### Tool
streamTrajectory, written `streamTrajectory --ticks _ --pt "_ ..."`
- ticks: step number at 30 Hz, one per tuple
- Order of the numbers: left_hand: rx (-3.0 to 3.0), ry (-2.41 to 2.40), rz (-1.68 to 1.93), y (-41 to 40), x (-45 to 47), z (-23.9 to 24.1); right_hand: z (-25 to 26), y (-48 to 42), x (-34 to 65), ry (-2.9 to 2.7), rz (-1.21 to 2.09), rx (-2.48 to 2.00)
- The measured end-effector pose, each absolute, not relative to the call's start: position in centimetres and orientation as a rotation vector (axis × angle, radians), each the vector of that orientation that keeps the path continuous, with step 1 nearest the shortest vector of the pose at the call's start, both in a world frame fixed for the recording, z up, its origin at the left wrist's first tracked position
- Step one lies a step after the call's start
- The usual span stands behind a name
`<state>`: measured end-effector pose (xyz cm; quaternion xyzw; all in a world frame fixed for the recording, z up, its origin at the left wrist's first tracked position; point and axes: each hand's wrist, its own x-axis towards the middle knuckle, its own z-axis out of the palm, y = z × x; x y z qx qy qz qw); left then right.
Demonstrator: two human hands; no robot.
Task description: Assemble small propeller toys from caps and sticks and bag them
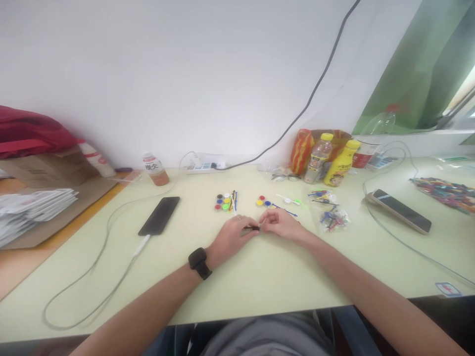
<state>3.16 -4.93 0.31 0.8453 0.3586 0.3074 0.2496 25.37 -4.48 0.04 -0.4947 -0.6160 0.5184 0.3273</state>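
Low over the table (282,272), my left hand (232,238) pinches a small black piece (254,228) between thumb and fingers. Fingers curled together, my right hand (280,226) meets it at the piece's right end; whatever lies in its fingertips is too small to make out. Just beyond my left hand is a cluster of coloured discs (222,201) beside several thin coloured sticks (233,200). Behind my right hand lie more discs (263,201) and a blue stick (285,209). Clear bags of coloured plastic parts (333,218) rest to its right.
A phone (159,216) on a charging cable lies left, another phone (401,211) right. Bottles (156,170) (318,158), glasses (285,177) and a power strip (206,165) stand along the wall. Coloured cords (445,193) lie far right; a cardboard box (55,165) is far left.
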Motion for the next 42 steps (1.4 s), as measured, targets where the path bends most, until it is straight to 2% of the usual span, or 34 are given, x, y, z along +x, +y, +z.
streamTrajectory --ticks 12,32,35,42 --pt "2.548 1.019 0.730 -5.8 3.3 1.0 -1.0 -3.8 25.5 -1.593 1.341 -1.307" --pt "2.569 0.988 0.738 -5.6 3.0 0.6 -1.9 -4.0 25.4 -1.681 1.217 -1.197" --pt "2.565 0.978 0.733 -5.7 2.9 0.8 -1.3 -4.4 25.5 -1.747 1.117 -1.231" --pt "2.440 1.051 0.898 -6.1 2.6 1.4 0.7 -6.1 25.7 -1.756 0.598 -1.475"
